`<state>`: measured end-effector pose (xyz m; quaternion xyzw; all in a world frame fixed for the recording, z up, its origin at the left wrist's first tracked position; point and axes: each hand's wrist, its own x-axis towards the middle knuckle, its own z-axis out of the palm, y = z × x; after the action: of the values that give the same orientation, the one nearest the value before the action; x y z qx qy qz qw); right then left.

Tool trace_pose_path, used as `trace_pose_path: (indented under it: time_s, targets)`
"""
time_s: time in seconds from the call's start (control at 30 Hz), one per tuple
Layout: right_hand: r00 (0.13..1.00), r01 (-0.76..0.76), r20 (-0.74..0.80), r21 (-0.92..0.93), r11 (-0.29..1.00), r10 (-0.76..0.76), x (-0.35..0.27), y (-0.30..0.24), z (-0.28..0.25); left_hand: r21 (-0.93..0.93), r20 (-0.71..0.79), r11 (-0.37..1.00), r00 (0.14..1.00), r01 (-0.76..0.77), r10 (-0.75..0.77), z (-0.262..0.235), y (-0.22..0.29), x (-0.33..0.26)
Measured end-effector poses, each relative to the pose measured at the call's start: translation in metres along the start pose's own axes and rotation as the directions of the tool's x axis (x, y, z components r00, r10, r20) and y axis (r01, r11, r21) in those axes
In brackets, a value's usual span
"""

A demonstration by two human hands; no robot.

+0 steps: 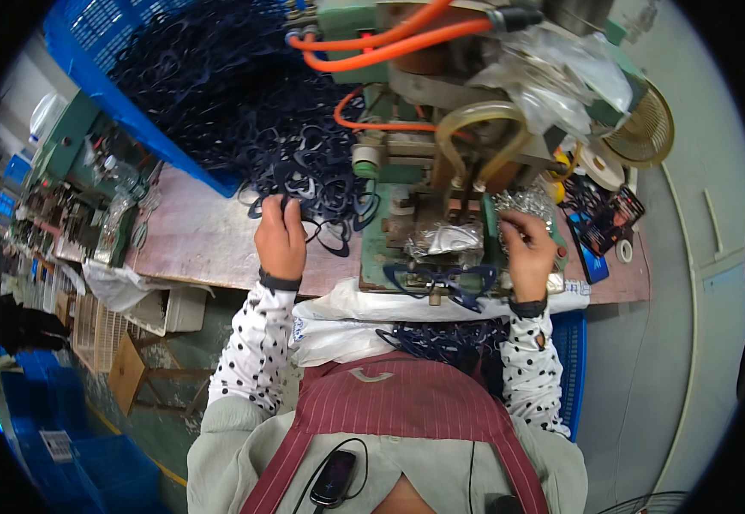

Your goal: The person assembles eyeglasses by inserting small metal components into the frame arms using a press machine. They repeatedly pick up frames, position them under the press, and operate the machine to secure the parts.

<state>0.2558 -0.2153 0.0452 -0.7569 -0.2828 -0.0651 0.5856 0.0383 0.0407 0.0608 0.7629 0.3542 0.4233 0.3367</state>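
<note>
My left hand (281,244) is at the near edge of a heap of dark blue plastic glasses frames (312,163), its fingers pressed together on one of them. My right hand (528,261) is right of the green bench press (376,248), beside a pile of small shiny metal parts (526,204). Its thumb and fingers are pinched together, and anything between them is too small to make out. Between my hands, another dark blue glasses frame (475,300) lies at the press's front edge, below a plastic-wrapped block (447,242). Clear tubes (475,111) curve down above that block.
A blue basket (192,167) lies tipped at the back left, spilling frames. Orange hoses (389,56) cross over the press. At the right are a phone-like blue card (593,257), tape rolls and a caged fan (646,128). More frames (449,338) lie on my lap, beside white sacking (338,330).
</note>
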Motion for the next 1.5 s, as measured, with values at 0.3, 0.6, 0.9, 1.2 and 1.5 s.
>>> trace_pose_path:
  time_s: [0.3,0.6,0.9,1.2,1.5]
  targets:
    - [0.998,-0.042,0.050,0.222,0.974,0.032,-0.013,-0.061,0.028,-0.467,0.138,0.843,0.920,-0.266,0.366,0.011,0.104,-0.024]
    - [0.977,-0.202,0.133,0.348,0.915,0.165,-0.010,-0.064,0.037,-0.501,0.143,0.807,0.890,-0.312,0.433,0.021,0.105,-0.017]
    - [0.919,-0.033,0.395,0.093,0.995,-0.007,-0.029,-0.065,-0.028,-0.452,0.157,0.307,0.265,-0.837,0.952,0.050,0.086,-0.066]
    - [0.914,-0.023,0.403,-0.047,0.999,0.040,-0.021,-0.032,-0.085,-0.551,0.249,0.368,0.273,-0.749,0.929,0.068,0.080,-0.065]
    - [0.996,-0.069,-0.065,-0.242,0.968,0.055,0.007,0.081,-0.048,-0.551,0.226,0.380,0.306,-0.743,0.925,0.075,0.075,-0.069]
